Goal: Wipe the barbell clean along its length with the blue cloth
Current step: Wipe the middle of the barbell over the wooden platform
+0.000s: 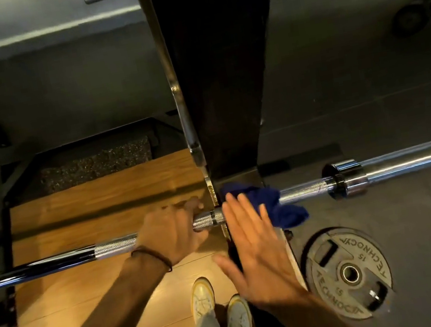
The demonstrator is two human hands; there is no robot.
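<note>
Gym flooring lies below; the barbell (305,189) is gripped by the left hand (172,230), the blue cloth (276,204) draped on it beside the flat, empty right hand (254,245). Wiping seems barely begun.

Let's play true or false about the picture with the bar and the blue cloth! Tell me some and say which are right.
1. The left hand grips the bar. True.
2. The cloth is red. False: it is blue.
3. The right hand is a tight fist. False: its fingers are straight and spread, near the cloth.
4. A weight plate lies flat on the floor. True.
5. The cloth lies on the floor. False: it is draped over the bar.
</note>
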